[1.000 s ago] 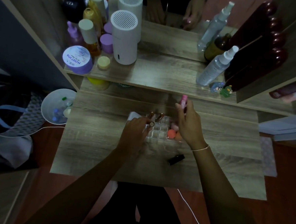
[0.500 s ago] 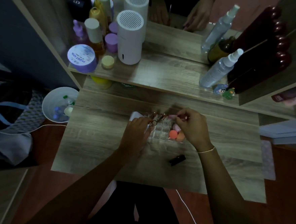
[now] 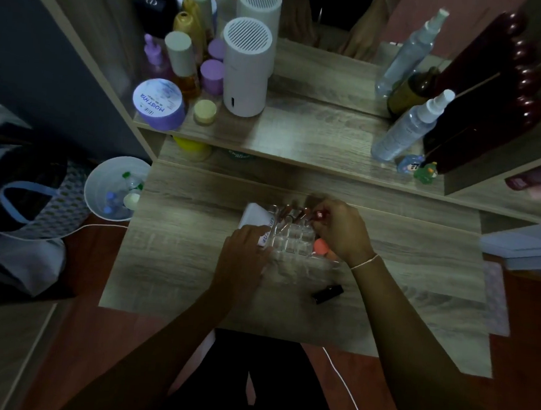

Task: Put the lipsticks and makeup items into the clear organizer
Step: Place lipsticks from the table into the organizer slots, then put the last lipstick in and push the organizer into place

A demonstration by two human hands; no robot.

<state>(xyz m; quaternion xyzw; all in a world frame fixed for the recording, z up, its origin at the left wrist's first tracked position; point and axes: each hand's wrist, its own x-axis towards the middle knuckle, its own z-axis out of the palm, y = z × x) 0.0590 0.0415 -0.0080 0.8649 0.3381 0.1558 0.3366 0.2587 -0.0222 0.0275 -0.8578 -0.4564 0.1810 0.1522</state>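
The clear organizer (image 3: 292, 243) stands in the middle of the wooden desk, its grid of small cells partly filled. Several lipsticks (image 3: 291, 213) lean in its back row. My right hand (image 3: 341, 229) is over the back right cells, fingertips shut on a pink lipstick (image 3: 319, 214) that is low at the organizer's rim. An orange makeup sponge (image 3: 320, 246) sits in the right side below that hand. My left hand (image 3: 243, 254) rests against the organizer's left front edge, beside a white tube (image 3: 257, 221). A black lipstick (image 3: 327, 293) lies loose on the desk in front.
The raised shelf (image 3: 299, 136) behind carries a white cylinder device (image 3: 245, 68), purple jars, bottles and two spray bottles (image 3: 409, 128). A white bin (image 3: 113, 190) stands left of the desk. A white cable (image 3: 346, 389) hangs off the front edge.
My right hand has brought the pink lipstick down from above the organizer to its back right cells. My left hand has slid slightly toward the organizer's front left corner.
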